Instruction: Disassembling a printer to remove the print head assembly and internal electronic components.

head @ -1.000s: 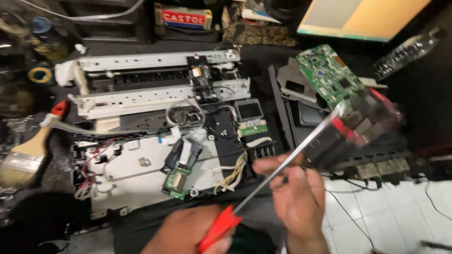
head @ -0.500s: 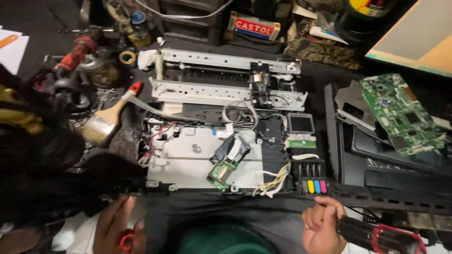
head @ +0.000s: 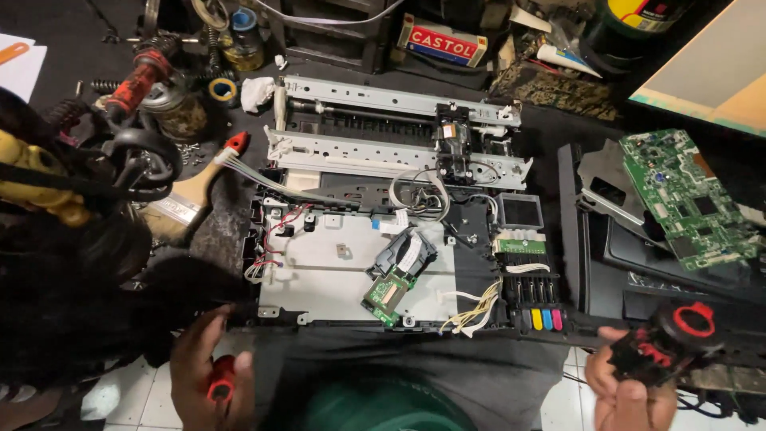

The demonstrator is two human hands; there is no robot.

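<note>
An opened printer chassis (head: 319, 279) lies in front of me, its metal plate, wires and a small green board (head: 384, 294) exposed. My left hand (head: 199, 371) is at the chassis's near left corner, closed around a red-handled screwdriver (head: 221, 389). My right hand (head: 626, 395) is at the near right, gripping a black part with a red ring (head: 669, 342). This part hangs just off the chassis's right front corner, beside the row of coloured ink tabs (head: 542, 319).
A large green circuit board (head: 686, 195) rests on black printer panels at the right. A paint brush (head: 191, 195), jars and springs crowd the left. A red and white box (head: 443, 41) sits at the back. A dark mass (head: 72, 303) hides the near left.
The screwdriver shaft was up against the black part a second ago. My hands have since parted, left hand low left with the screwdriver, right hand low right with the part.
</note>
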